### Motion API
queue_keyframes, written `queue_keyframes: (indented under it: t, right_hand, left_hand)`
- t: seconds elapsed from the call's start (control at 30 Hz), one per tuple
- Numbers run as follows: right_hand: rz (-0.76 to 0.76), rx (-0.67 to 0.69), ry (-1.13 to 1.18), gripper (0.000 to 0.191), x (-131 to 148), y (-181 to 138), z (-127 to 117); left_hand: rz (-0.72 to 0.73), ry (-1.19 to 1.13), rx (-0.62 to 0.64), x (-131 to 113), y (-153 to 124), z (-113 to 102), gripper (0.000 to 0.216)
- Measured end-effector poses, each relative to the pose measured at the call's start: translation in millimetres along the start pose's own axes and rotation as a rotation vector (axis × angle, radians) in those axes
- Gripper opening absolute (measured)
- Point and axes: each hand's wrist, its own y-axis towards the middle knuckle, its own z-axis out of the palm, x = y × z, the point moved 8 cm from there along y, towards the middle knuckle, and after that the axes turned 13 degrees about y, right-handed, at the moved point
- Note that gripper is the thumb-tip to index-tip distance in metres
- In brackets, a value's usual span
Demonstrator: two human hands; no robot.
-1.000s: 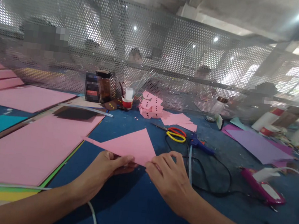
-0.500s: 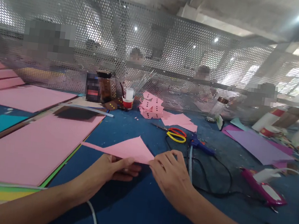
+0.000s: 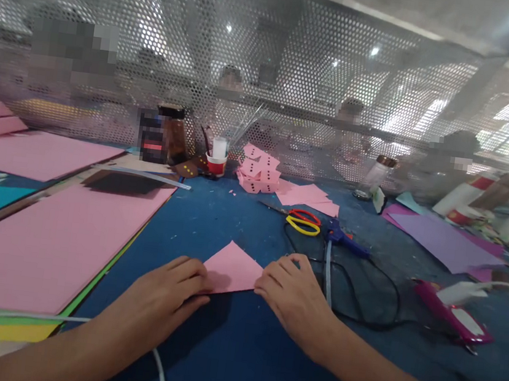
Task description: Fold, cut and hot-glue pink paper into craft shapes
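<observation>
A small pink paper triangle point(image 3: 232, 267) lies flat on the blue table point(image 3: 224, 360) in front of me. My left hand point(image 3: 162, 293) rests palm down on its left edge, fingers together and pressing the paper. My right hand point(image 3: 290, 294) sits at its right corner, fingertips bent down onto the edge. Both hands touch the paper and pin it to the table.
Large pink sheets point(image 3: 44, 239) lie at left over green and yellow ones. Scissors point(image 3: 302, 221), a blue glue gun point(image 3: 345, 242) with black cable, and a magenta glue gun point(image 3: 456, 308) lie at right. A pile of pink dotted pieces point(image 3: 258, 177), jars and a perforated metal screen stand behind.
The pink paper was held up off the table as a wide triangle; now it lies pressed flat and looks smaller. Both hands have come down onto it.
</observation>
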Motion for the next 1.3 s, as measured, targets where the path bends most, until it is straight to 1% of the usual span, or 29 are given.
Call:
queue_keyframes:
  t: [0.1,0.23,0.33,0.47,0.6,0.73,0.83,1.03,1.3]
  right_hand:
    - [0.003,0.005,0.041,0.012,-0.3,0.3,0.2]
    - [0.035,0.025,0.144,0.011,-3.2,-0.6,0.3]
    - [0.096,0.042,0.281,0.015,-9.0,-0.4,1.6]
    - [0.221,0.007,0.421,0.012,-20.0,0.3,3.0]
    - [0.322,-0.016,0.457,0.01,-28.1,-0.5,7.3]
    - [0.385,-0.046,0.458,0.012,-33.8,-1.1,8.7]
    - [0.434,-0.032,0.465,0.014,-37.8,-0.8,10.1]
    - [0.475,0.02,0.48,0.013,-40.6,-0.2,12.2]
    - [0.475,0.045,0.5,0.011,-37.8,-0.8,10.2]
  left_hand:
    - [-0.035,0.026,0.013,9.7,-1.9,4.7,0.021]
    - [-0.077,-0.003,0.021,13.4,-0.8,0.7,0.021]
    - [-0.125,-0.026,0.07,20.0,1.5,-0.6,0.018]
    - [-0.234,-0.03,0.135,37.1,2.8,0.9,0.019]
    - [-0.307,-0.061,0.166,49.0,2.8,2.8,0.019]
    - [-0.377,-0.074,0.188,53.3,3.1,3.0,0.017]
    - [-0.421,-0.069,0.204,54.6,3.4,2.3,0.016]
    - [-0.421,-0.039,0.257,53.7,3.7,3.0,0.013]
    - [-0.407,-0.026,0.268,53.6,3.7,5.3,0.013]
